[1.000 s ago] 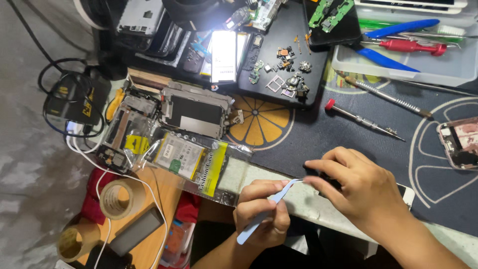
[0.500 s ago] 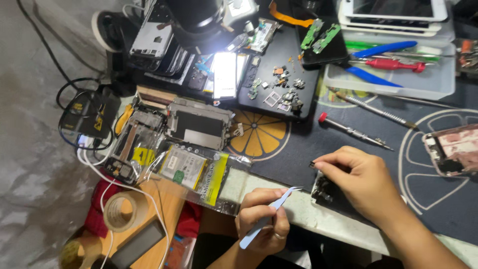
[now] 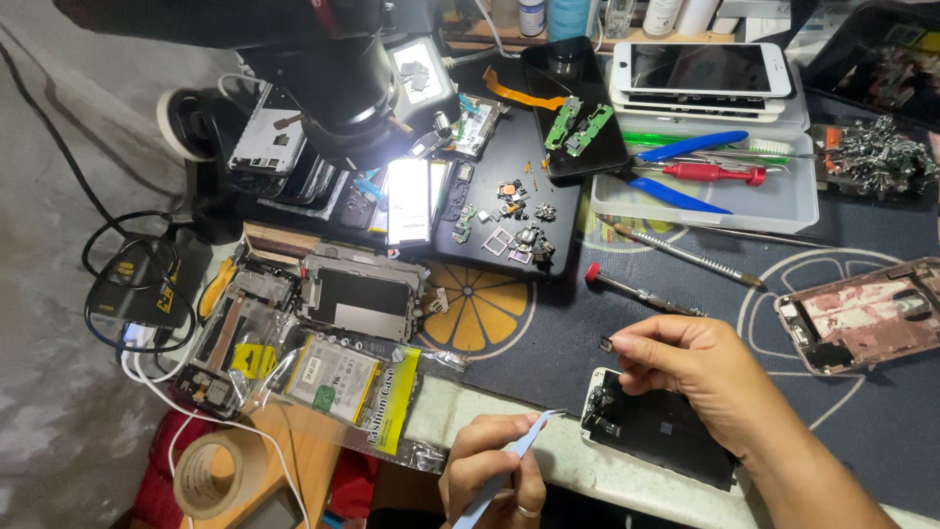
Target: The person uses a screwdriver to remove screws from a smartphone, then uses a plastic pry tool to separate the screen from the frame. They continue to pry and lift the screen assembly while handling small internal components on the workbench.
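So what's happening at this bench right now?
A person is working on a phone screen lying at the near edge of the mat. The right hand pinches a tiny part just above the screen's top end. The left hand holds a light blue pry tool, tip toward the screen but not touching it. A red-capped screwdriver lies just beyond.

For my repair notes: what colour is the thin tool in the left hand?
Pale blue tool; it shows best in the head view.
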